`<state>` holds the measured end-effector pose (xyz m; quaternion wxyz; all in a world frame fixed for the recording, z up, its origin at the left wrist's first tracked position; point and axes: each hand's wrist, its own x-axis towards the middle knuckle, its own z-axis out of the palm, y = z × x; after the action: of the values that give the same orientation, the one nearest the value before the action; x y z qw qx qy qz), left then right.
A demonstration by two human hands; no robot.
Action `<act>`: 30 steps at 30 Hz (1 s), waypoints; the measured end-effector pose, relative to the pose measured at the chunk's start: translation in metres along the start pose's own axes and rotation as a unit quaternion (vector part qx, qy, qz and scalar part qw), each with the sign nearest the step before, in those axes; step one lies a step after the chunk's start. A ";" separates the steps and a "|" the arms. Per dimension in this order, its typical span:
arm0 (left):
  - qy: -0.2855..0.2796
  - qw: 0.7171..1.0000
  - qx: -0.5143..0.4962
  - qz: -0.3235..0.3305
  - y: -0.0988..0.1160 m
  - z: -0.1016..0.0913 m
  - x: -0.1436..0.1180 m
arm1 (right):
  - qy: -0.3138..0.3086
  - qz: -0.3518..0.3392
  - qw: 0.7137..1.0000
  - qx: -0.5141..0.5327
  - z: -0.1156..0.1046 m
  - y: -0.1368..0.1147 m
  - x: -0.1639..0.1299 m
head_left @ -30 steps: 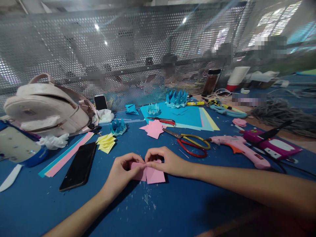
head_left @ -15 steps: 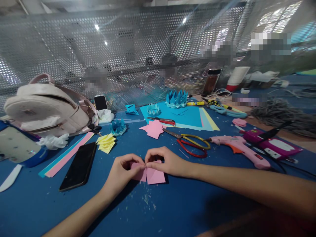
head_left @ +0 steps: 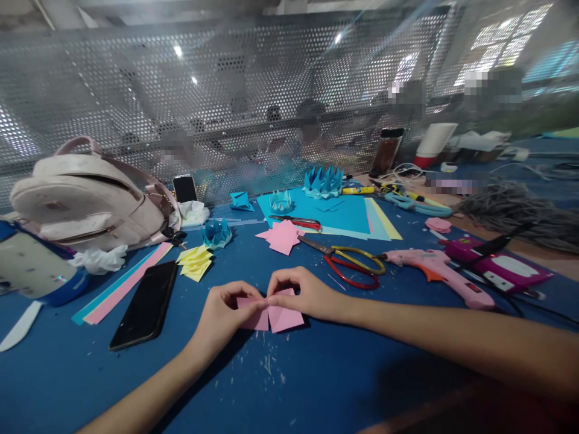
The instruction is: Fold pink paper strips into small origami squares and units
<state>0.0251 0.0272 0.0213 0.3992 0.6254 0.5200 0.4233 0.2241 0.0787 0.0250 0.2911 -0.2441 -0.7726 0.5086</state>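
My fingers have shifted only slightly, still pinching. My left hand (head_left: 226, 307) and right hand (head_left: 302, 293) both grip one pink paper (head_left: 275, 316) lying on the blue table (head_left: 344, 367). Two scissors: one yellow-and-red pair (head_left: 350, 264), one red pair (head_left: 298, 222). One black phone (head_left: 145, 304).
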 end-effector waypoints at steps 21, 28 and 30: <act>0.009 1.000 -0.009 -0.008 -0.002 0.002 0.001 | 0.035 0.011 0.998 -0.041 0.000 -0.007 0.001; 0.029 0.999 -0.022 -0.036 0.001 0.006 0.001 | 0.043 0.022 0.999 0.021 -0.001 -0.003 0.003; 0.033 0.998 -0.021 -0.039 0.001 0.006 0.000 | 0.043 0.027 0.998 0.033 -0.001 -0.003 0.003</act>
<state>0.0309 0.0269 0.0203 0.4114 0.5816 0.5478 0.4386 0.2221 0.0801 0.0283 0.3178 -0.2768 -0.7355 0.5305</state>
